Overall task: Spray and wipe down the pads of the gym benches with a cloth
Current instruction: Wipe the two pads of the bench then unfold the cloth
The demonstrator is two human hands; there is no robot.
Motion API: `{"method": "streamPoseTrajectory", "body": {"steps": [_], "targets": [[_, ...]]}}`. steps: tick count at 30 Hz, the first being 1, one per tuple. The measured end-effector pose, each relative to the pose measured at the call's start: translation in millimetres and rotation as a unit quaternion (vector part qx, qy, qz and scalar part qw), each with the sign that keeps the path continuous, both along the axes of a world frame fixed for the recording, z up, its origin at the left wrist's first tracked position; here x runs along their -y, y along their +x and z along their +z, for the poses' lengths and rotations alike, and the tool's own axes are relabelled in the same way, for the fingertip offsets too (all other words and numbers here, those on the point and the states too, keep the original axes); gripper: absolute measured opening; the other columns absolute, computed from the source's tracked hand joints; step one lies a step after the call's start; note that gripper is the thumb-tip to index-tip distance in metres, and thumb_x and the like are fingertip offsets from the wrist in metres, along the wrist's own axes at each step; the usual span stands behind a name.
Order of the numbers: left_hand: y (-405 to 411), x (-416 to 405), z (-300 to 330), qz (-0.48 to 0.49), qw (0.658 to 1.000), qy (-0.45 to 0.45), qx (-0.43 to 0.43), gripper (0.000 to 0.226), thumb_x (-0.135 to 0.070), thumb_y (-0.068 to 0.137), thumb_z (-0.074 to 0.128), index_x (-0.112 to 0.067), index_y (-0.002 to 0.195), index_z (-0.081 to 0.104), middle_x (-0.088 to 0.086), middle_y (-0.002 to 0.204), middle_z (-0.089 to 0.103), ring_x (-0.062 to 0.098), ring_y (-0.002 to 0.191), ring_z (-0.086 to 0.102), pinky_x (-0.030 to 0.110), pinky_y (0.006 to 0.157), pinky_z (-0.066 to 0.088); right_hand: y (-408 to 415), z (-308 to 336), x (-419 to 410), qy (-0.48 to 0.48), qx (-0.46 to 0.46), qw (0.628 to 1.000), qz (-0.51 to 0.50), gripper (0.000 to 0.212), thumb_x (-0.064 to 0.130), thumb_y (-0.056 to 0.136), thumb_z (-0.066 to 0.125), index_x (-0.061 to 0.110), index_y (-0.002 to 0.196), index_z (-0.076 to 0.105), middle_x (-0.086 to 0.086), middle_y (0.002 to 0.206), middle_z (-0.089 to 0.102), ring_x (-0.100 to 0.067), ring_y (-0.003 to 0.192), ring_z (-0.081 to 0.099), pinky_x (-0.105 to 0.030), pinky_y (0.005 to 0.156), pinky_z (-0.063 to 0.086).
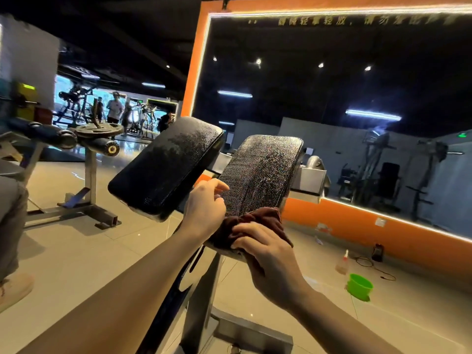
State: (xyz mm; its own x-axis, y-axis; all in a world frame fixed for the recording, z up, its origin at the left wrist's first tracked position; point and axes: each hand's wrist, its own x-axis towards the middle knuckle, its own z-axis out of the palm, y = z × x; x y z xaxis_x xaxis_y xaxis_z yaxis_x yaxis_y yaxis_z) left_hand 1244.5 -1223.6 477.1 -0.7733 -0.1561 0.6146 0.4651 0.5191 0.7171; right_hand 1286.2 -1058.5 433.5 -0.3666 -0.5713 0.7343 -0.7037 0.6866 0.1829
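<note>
Two black cracked pads stand tilted on a metal bench frame: the left pad [167, 166] and the right pad [260, 175], which shines wet. A dark brown cloth [258, 222] lies bunched on the right pad's near lower edge. My right hand [268, 254] presses on the cloth with its fingers spread over it and curled round the pad's edge. My left hand [205, 209] grips the right pad's left edge, thumb on its face.
A spray bottle [342, 263] and a green bowl [359, 287] stand on the tiled floor at the right, near a cable. An orange wall with a large mirror [357, 98] is behind. Another bench [84, 141] and a person's leg [11, 221] are at the left.
</note>
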Motion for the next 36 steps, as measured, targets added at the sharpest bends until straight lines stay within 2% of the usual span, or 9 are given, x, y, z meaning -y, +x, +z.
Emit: {"method": "streamPoseTrajectory", "body": {"steps": [4, 9, 12, 14, 17, 21, 24, 30, 36], "targets": [[5.6, -11.5, 5.8, -0.025, 0.999, 0.018, -0.034, 0.021, -0.009, 0.096, 0.052, -0.017, 0.111, 0.065, 0.001, 0.108, 0.059, 0.02, 0.105, 0.057, 0.04, 0.098, 0.045, -13.9, 29.2, -1.7, -0.108, -0.024, 0.993, 0.04, 0.02, 0.007, 0.086, 0.054, 0.006, 0.096, 0.071, -0.008, 0.112, 0.067, -0.023, 0.104, 0.062, -0.04, 0.088, 0.053], [2.8, -8.2, 7.7, -0.024, 0.999, 0.013, -0.034, 0.022, -0.013, 0.095, 0.058, -0.015, 0.116, 0.063, 0.001, 0.11, 0.06, 0.016, 0.103, 0.058, 0.035, 0.096, 0.048, -56.4, 117.8, 1.2, -0.295, -0.076, 0.952, -0.016, 0.023, 0.01, 0.09, 0.055, 0.003, 0.108, 0.069, -0.016, 0.117, 0.063, -0.028, 0.107, 0.058, -0.022, 0.095, 0.046], [-4.4, 1.4, 0.7, -0.004, 1.0, -0.002, -0.006, 0.022, -0.014, 0.09, 0.064, -0.017, 0.112, 0.064, 0.003, 0.113, 0.059, 0.016, 0.104, 0.058, 0.036, 0.097, 0.047, -84.7, 129.8, -5.9, -0.047, 0.015, 0.975, -0.216, 0.049, 0.052, 0.095, 0.041, 0.031, 0.138, 0.05, -0.006, 0.154, 0.034, -0.03, 0.143, 0.027, -0.052, 0.118, 0.017], [-9.1, 8.2, -4.5, 0.01, 1.0, -0.005, 0.016, 0.022, -0.014, 0.088, 0.065, -0.018, 0.11, 0.064, 0.004, 0.112, 0.059, 0.018, 0.105, 0.058, 0.039, 0.098, 0.046, -97.2, 119.4, -11.4, 0.087, 0.038, 0.95, -0.297, 0.055, 0.058, 0.095, 0.04, 0.039, 0.146, 0.037, -0.002, 0.161, 0.02, -0.025, 0.15, 0.009, -0.048, 0.121, -0.001], [-13.6, 16.1, -11.2, 0.029, 0.999, 0.002, 0.044, 0.022, -0.011, 0.089, 0.064, -0.016, 0.11, 0.064, 0.006, 0.114, 0.059, 0.021, 0.106, 0.058, 0.038, 0.097, 0.047, -89.2, 110.0, -1.4, 0.06, 0.027, 0.97, -0.235, 0.039, 0.033, 0.096, 0.05, 0.027, 0.134, 0.055, -0.005, 0.146, 0.046, -0.025, 0.134, 0.038, -0.032, 0.112, 0.023], [-14.7, 21.1, -18.5, 0.051, 0.995, 0.024, 0.083, 0.029, -0.006, 0.091, 0.058, -0.012, 0.119, 0.055, 0.009, 0.115, 0.053, 0.025, 0.106, 0.055, 0.042, 0.095, 0.049, -52.1, 60.9, 34.1, 0.18, 0.037, 0.981, -0.069, 0.028, 0.022, 0.094, 0.054, 0.02, 0.118, 0.069, -0.007, 0.127, 0.061, -0.028, 0.117, 0.055, -0.036, 0.102, 0.042], [-14.6, 24.3, -21.0, 0.05, 0.993, 0.038, 0.1, 0.033, -0.005, 0.092, 0.057, -0.012, 0.123, 0.05, 0.01, 0.117, 0.049, 0.027, 0.107, 0.053, 0.045, 0.095, 0.05, -48.3, 57.5, 37.1, 0.251, 0.039, 0.967, -0.018, 0.033, 0.03, 0.097, 0.054, 0.031, 0.129, 0.061, -0.001, 0.141, 0.053, -0.024, 0.13, 0.048, -0.038, 0.109, 0.036], [-12.4, 19.0, -23.3, 0.01, 0.998, -0.01, 0.067, 0.039, -0.024, 0.088, 0.07, -0.019, 0.125, 0.058, 0.004, 0.124, 0.053, 0.021, 0.114, 0.053, 0.035, 0.1, 0.045, -122.2, 151.1, 3.0, 0.119, -0.017, 0.956, -0.269, 0.039, 0.024, 0.099, 0.045, 0.032, 0.136, 0.053, -0.004, 0.144, 0.045, -0.026, 0.132, 0.04, -0.037, 0.104, 0.037], [-20.2, 21.3, -21.1, 0.069, 0.996, 0.001, 0.06, 0.028, -0.016, 0.09, 0.063, -0.01, 0.116, 0.056, 0.01, 0.118, 0.051, 0.026, 0.108, 0.054, 0.034, 0.092, 0.043, -102.7, 81.8, 66.2, 0.278, 0.047, 0.953, -0.111, 0.037, 0.025, 0.096, 0.046, 0.025, 0.132, 0.056, -0.006, 0.155, 0.032, -0.022, 0.141, 0.032, -0.032, 0.11, 0.032]]}}
